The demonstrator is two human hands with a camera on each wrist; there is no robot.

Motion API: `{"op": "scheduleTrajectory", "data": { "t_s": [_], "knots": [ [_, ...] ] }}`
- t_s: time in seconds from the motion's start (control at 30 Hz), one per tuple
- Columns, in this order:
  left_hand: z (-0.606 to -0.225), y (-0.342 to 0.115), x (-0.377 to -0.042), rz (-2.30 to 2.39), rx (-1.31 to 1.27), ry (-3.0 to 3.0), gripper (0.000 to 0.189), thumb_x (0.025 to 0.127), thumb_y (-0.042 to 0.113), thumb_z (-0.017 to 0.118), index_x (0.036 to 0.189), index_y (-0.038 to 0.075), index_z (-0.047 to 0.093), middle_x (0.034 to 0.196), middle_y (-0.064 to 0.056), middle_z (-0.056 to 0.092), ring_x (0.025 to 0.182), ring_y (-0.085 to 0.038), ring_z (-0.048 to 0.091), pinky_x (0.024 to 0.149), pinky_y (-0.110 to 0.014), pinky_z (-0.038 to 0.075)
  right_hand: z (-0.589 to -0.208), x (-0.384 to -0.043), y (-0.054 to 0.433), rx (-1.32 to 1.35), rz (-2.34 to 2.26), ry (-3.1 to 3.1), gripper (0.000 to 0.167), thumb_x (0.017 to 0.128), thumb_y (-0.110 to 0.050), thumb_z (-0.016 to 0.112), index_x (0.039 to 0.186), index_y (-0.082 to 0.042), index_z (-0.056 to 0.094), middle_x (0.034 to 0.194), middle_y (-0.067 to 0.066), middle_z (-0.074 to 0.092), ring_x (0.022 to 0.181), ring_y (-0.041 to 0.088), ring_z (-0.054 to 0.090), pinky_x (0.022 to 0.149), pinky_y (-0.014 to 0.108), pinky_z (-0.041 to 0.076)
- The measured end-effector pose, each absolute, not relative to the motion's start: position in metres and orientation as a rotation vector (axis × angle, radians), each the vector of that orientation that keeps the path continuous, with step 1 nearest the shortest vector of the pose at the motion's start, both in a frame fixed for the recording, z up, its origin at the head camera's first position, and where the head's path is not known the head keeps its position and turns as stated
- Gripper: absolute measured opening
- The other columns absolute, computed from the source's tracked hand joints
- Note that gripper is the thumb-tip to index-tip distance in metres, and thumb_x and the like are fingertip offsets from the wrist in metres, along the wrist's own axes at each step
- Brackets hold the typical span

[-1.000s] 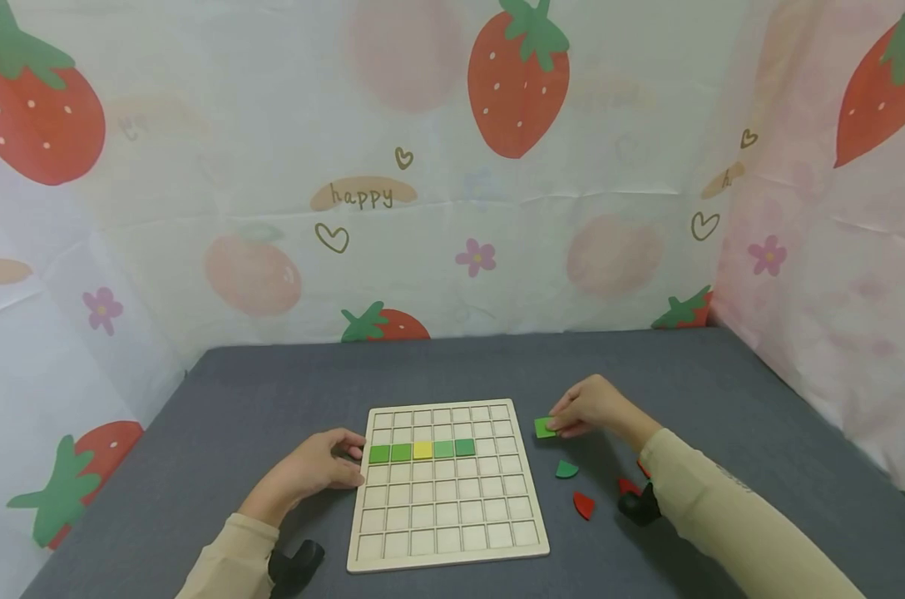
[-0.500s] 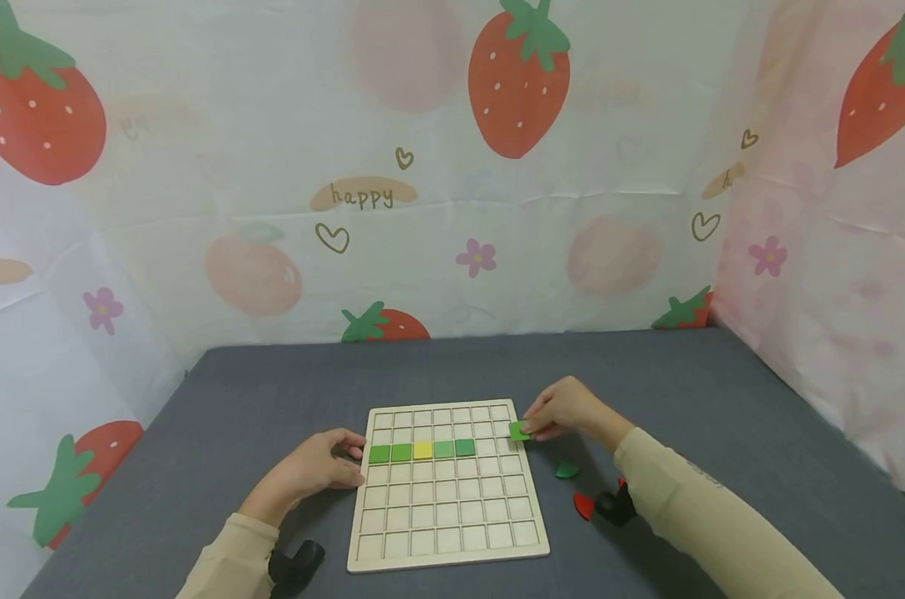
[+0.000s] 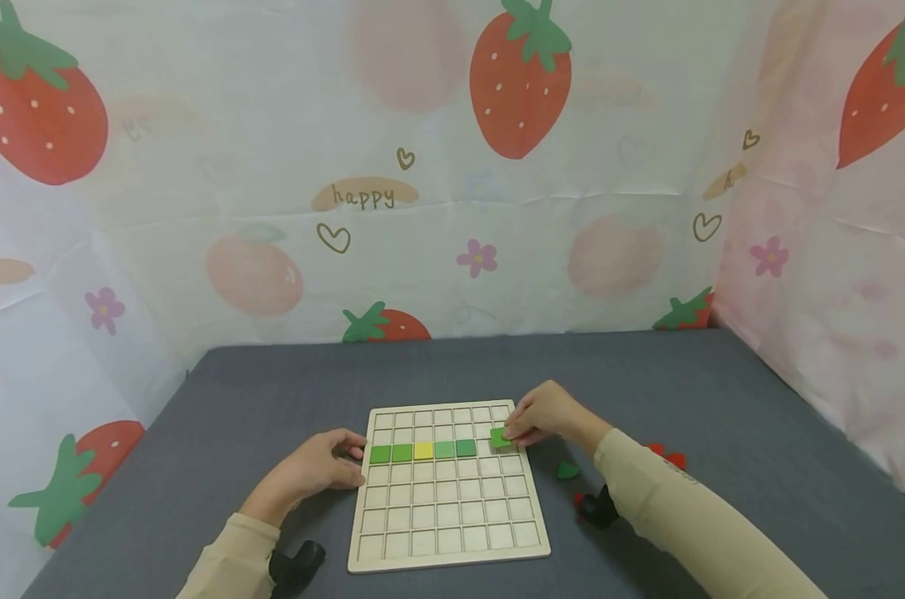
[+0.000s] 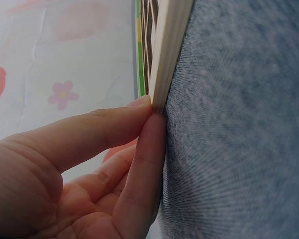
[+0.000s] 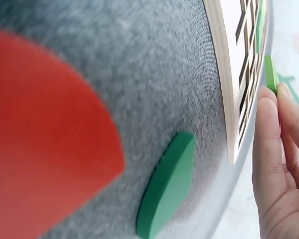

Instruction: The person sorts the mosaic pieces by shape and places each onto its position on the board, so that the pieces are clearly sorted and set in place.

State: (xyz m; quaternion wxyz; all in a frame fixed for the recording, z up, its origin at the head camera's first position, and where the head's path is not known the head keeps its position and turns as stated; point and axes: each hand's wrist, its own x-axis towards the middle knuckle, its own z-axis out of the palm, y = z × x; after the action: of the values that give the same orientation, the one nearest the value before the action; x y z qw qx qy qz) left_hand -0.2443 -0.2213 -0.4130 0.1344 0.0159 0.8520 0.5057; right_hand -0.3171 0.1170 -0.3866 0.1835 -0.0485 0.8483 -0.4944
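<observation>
A pale wooden grid board (image 3: 447,539) lies on the table. Its third row from the far side carries a line of green tiles and one yellow tile (image 3: 423,450), starting at the left end. My left hand (image 3: 314,466) rests at the board's left edge, thumb and fingers spread along it; in the left wrist view the fingertips touch the rim. Between thumb and fingers my right hand (image 3: 546,413) pinches a bright green square tile (image 3: 501,438), held over the right part of the board near that row. In the right wrist view the tile (image 5: 270,72) is tilted up from the fingertips.
Right of the board lies a dark green quarter-round piece (image 3: 567,470). A red piece (image 3: 578,499) is partly hidden behind the black wrist mount (image 3: 598,507). More red pieces (image 3: 675,460) show beyond the right sleeve. A strawberry-print cloth (image 3: 452,274) hangs behind the table.
My right hand has carried the green tile leftward from beside the board to over its right columns. The left hand has stayed at the edge. The sleeve has uncovered red pieces on the right.
</observation>
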Motion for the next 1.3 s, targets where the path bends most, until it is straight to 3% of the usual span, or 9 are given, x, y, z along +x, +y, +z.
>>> {"op": "scheduleTrajectory", "data": {
  "t_s": [0.53,0.87,1.3],
  "knots": [
    [-0.414,-0.222,-0.245,1.463,0.051,2.457,0.059,0.081,-0.005,0.074,0.134,-0.011,0.05,0.111,-0.016,0.053,0.093,-0.019,0.062,0.078,-0.035,0.056,-0.393,-0.319,0.101,-0.095,-1.392,2.384,0.009,0.077,0.002,0.081,0.085,0.003,0.077,0.067,0.009,0.073,0.051,0.012,0.067,0.058,0.028,0.059],
    [-0.413,-0.221,-0.245,1.467,0.033,2.454,0.058,0.081,-0.005,0.074,0.134,-0.01,0.05,0.112,-0.017,0.053,0.093,-0.02,0.062,0.078,-0.034,0.057,-0.398,-0.319,0.098,-0.132,-1.359,2.427,0.008,0.076,0.001,0.082,0.082,0.002,0.077,0.074,0.012,0.075,0.054,0.013,0.068,0.058,0.028,0.059],
    [-0.414,-0.221,-0.245,1.462,0.038,2.471,0.058,0.081,-0.007,0.074,0.134,-0.011,0.05,0.111,-0.018,0.053,0.09,-0.018,0.062,0.077,-0.034,0.056,-0.396,-0.314,0.092,-0.156,-1.294,2.501,0.007,0.074,0.001,0.083,0.077,0.0,0.077,0.069,0.008,0.073,0.054,0.012,0.066,0.057,0.027,0.058]
  ]
}}
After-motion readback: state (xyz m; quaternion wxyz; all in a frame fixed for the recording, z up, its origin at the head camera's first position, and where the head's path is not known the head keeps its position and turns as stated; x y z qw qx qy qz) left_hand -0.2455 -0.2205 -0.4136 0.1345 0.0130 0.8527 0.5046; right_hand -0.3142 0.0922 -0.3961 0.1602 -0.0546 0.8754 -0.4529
